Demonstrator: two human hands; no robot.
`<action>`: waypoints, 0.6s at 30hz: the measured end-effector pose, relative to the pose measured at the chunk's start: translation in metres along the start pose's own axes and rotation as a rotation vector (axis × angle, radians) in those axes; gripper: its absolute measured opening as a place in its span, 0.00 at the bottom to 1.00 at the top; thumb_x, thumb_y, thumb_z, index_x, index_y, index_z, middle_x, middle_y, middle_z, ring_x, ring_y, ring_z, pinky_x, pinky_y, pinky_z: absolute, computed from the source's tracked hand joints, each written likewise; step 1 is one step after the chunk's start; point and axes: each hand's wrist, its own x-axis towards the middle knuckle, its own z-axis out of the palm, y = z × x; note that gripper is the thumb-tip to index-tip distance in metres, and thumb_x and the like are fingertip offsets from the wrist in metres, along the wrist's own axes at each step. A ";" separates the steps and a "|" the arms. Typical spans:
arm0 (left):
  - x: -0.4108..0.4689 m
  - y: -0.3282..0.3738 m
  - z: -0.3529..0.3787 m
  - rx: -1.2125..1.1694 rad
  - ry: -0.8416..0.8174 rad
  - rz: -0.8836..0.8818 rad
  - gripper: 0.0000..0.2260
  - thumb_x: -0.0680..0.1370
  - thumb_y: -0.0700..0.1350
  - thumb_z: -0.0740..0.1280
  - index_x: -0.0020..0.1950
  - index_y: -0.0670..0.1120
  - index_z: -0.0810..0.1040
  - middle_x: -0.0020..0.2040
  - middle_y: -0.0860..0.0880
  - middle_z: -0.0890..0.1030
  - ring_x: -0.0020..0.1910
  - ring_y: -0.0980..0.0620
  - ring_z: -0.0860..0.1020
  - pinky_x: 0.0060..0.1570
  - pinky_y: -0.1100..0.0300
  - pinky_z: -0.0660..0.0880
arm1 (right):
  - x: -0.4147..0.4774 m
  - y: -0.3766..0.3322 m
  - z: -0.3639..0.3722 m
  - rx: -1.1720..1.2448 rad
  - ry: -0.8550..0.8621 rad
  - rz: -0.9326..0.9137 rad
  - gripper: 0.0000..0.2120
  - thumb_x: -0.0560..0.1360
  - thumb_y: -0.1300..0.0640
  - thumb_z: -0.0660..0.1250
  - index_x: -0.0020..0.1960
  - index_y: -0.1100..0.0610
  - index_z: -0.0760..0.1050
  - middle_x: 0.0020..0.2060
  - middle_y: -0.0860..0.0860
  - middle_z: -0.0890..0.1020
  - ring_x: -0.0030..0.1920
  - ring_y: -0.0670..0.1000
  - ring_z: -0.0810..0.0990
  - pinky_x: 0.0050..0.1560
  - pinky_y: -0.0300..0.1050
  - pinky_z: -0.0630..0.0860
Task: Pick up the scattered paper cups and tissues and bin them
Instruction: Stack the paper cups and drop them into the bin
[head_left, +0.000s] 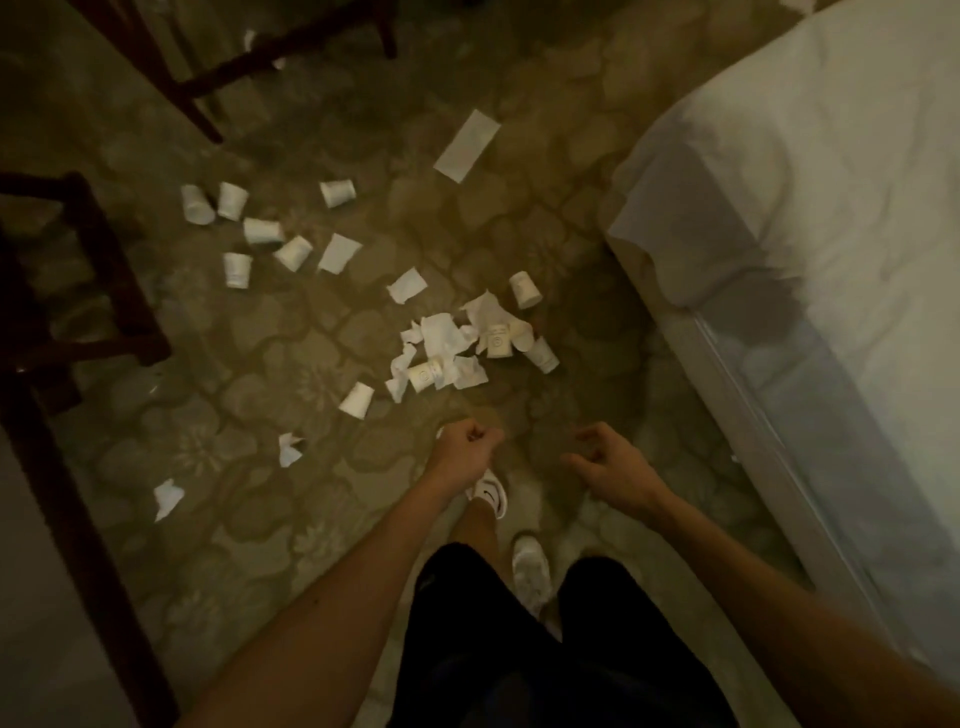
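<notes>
Curled into a fist, the left hand (465, 447) hangs low in the middle of the frame; a white sliver shows at its left edge, and whether it is held cannot be told. Just right of it, the right hand (608, 457) has loosely bent fingers and holds nothing. Above both hands, a heap of crumpled tissues (441, 338) and paper cups (498, 341) lies on the patterned floor (260, 545). More cups lie on their sides in a loose group (263, 231) at middle left. A long flat tissue strip (466, 145) lies apart, toward the top centre, and two scraps (168, 498) lie at lower left. A white bed (805, 182) fills the right side, with dark wooden chairs (78, 291) along the left edge.
</notes>
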 end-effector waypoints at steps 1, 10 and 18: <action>0.023 0.006 -0.002 0.022 -0.008 0.000 0.10 0.80 0.50 0.66 0.50 0.44 0.80 0.40 0.46 0.79 0.35 0.53 0.75 0.34 0.61 0.70 | 0.021 0.001 -0.001 0.008 0.002 0.020 0.21 0.72 0.44 0.70 0.62 0.48 0.71 0.44 0.50 0.82 0.43 0.50 0.83 0.40 0.48 0.80; 0.248 0.023 0.028 0.108 -0.069 0.035 0.07 0.80 0.51 0.67 0.46 0.50 0.78 0.38 0.48 0.81 0.34 0.53 0.79 0.30 0.61 0.72 | 0.251 0.053 -0.001 0.111 0.013 0.107 0.22 0.75 0.49 0.72 0.65 0.52 0.69 0.50 0.51 0.81 0.46 0.53 0.84 0.45 0.50 0.83; 0.444 0.013 0.082 -0.193 -0.116 -0.185 0.15 0.83 0.53 0.60 0.54 0.42 0.77 0.43 0.43 0.84 0.30 0.51 0.83 0.29 0.62 0.78 | 0.455 0.133 -0.009 -0.221 -0.043 0.050 0.25 0.77 0.57 0.69 0.72 0.56 0.65 0.65 0.55 0.74 0.59 0.52 0.76 0.56 0.48 0.75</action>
